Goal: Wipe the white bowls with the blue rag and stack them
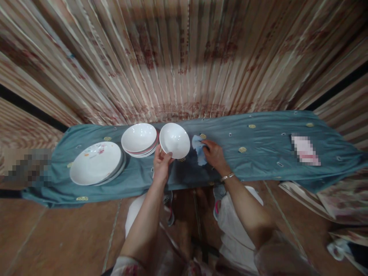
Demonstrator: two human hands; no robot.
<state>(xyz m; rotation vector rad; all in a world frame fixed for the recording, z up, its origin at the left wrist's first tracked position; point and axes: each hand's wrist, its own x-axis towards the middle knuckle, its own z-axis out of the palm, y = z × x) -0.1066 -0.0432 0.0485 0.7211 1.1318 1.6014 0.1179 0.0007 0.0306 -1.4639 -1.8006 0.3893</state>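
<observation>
My left hand (162, 163) grips the near rim of a white bowl (174, 140), tilted so that its glossy inside faces me. A light blue cloth (198, 149) is pinched in my right hand (214, 153), just right of the bowl and apart from it. Close by on the left stands a stack of white bowls (140, 138), some with reddish rims. Farther left, a stack of larger white plates (96, 163) has a top plate with small floral prints. The fingers of my left hand behind the bowl are partly hidden.
A teal cloth with yellow motifs covers the long narrow table (264, 153). On its right part lies a blurred pink and white item (305, 149). Patterned curtains (184, 69) hang right behind the table. Dark poles (339, 88) slant at both sides.
</observation>
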